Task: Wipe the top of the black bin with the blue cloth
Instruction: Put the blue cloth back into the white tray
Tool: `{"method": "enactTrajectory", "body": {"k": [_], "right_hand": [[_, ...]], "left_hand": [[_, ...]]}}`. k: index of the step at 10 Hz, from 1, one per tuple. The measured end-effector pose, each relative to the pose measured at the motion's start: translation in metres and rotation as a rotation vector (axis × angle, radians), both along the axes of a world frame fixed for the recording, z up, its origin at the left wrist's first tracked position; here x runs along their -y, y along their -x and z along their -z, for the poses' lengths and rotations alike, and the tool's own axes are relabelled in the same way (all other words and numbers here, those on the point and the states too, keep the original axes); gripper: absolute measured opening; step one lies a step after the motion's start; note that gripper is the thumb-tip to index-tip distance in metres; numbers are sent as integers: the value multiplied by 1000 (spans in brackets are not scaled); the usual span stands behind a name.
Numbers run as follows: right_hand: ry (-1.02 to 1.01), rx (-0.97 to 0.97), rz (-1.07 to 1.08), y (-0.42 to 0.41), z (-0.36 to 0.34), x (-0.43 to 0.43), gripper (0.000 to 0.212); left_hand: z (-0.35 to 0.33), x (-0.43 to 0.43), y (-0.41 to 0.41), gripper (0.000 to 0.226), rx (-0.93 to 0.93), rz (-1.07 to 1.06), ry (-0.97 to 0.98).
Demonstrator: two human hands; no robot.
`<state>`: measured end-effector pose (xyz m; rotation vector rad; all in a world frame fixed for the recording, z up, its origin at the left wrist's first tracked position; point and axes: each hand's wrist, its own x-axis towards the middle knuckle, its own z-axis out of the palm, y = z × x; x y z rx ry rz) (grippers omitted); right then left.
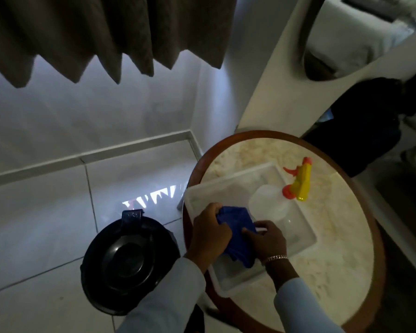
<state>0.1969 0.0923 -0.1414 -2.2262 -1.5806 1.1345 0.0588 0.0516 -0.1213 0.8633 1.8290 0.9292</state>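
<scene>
The black bin [127,263] stands on the tiled floor at lower left, its round lid closed and its pedal pointing away from me. To its right, the blue cloth [238,234] is held bunched above a clear plastic tray [300,239] on a round table. My left hand [210,230] grips the cloth's left side. My right hand [265,237] pinches its right side; a bracelet is on that wrist. Both hands are apart from the bin.
A clear spray bottle [271,203] with a yellow and orange trigger head lies in the tray. The round marble-topped table [341,236] has a wooden rim. A brown curtain [106,32] hangs above, a white wall corner behind, a dark bag [360,121] at right.
</scene>
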Motion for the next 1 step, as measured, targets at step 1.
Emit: {"method": "enactTrajectory", "body": {"k": [1], "right_hand": [[58,58,-70,3,-8,9,41]], "left_hand": [[-18,10,20,47,-47,-54,-5]]}}
